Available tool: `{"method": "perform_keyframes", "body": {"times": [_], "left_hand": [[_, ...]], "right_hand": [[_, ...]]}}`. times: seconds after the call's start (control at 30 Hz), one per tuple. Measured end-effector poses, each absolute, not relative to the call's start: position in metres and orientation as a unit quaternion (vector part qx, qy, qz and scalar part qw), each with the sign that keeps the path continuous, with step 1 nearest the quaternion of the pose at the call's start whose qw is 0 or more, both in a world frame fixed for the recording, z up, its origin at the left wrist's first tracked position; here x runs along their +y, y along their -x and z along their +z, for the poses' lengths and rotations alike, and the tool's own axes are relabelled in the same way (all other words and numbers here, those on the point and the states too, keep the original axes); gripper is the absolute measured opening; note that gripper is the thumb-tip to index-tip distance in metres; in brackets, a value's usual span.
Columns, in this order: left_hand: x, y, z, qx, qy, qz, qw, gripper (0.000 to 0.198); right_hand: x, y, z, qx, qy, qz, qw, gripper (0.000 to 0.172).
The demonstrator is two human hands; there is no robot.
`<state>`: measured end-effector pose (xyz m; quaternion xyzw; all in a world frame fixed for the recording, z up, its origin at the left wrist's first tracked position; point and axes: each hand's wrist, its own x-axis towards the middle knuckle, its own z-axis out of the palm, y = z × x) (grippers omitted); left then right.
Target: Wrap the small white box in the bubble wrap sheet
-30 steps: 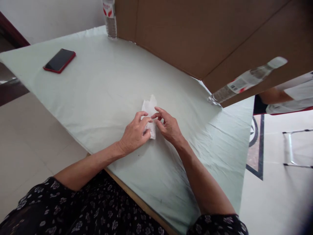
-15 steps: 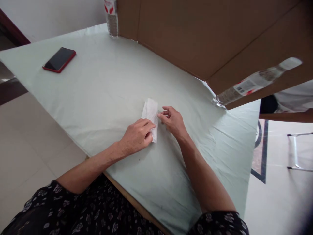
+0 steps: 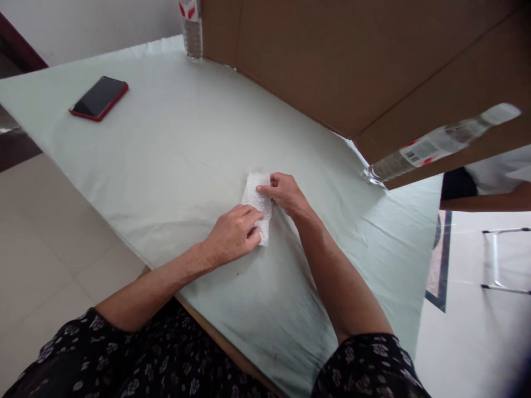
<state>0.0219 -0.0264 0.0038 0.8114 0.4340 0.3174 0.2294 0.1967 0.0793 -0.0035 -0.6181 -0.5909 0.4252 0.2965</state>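
Observation:
A white folded tissue [image 3: 258, 198], narrow and textured, lies on the pale green tablecloth [image 3: 178, 143] in front of me. My left hand [image 3: 238, 229] covers its lower left part, fingers curled and gripping it. At the upper right edge my right hand [image 3: 284, 193] pinches the tissue, thumb on top and the other fingers at the side and partly beneath. Both hands rest close together, near the middle of the table.
A black phone with a red case [image 3: 99, 98] lies at the far left. Brown cardboard panels [image 3: 298, 61] stand along the back, with a clear water bottle [image 3: 193, 36] at their left and another bottle [image 3: 427, 150] at their right. A metal-framed stand [image 3: 495, 260] is on the floor.
My right hand has moved left from beside the tissue and taken hold of its upper right edge. My left hand keeps its grip. The view has shifted slightly.

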Motion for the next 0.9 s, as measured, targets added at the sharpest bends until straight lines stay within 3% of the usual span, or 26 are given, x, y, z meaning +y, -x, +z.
{"method": "perform_keyframes", "body": {"times": [0.17,0.3,0.5,0.77,0.9], "left_hand": [[-0.025,-0.021,0.005,0.446,-0.803,0.304,0.251,0.029],[-0.025,-0.022,0.006,0.455,-0.801,0.295,0.255,0.029],[-0.027,-0.023,0.003,0.472,-0.803,0.284,0.227,0.026],[-0.039,-0.025,0.000,0.530,-0.754,0.352,0.163,0.017],[-0.041,-0.026,-0.002,0.570,-0.709,0.376,0.175,0.025]], "right_hand": [[0.073,-0.193,0.006,-0.560,0.568,0.505,0.331,0.023],[0.064,-0.191,0.016,-0.545,0.519,0.545,0.370,0.031],[0.043,-0.191,0.026,-0.579,0.472,0.533,0.397,0.040],[0.012,-0.191,0.034,-0.617,0.454,0.486,0.420,0.031],[-0.004,-0.189,0.038,-0.624,0.449,0.481,0.422,0.024]]}}
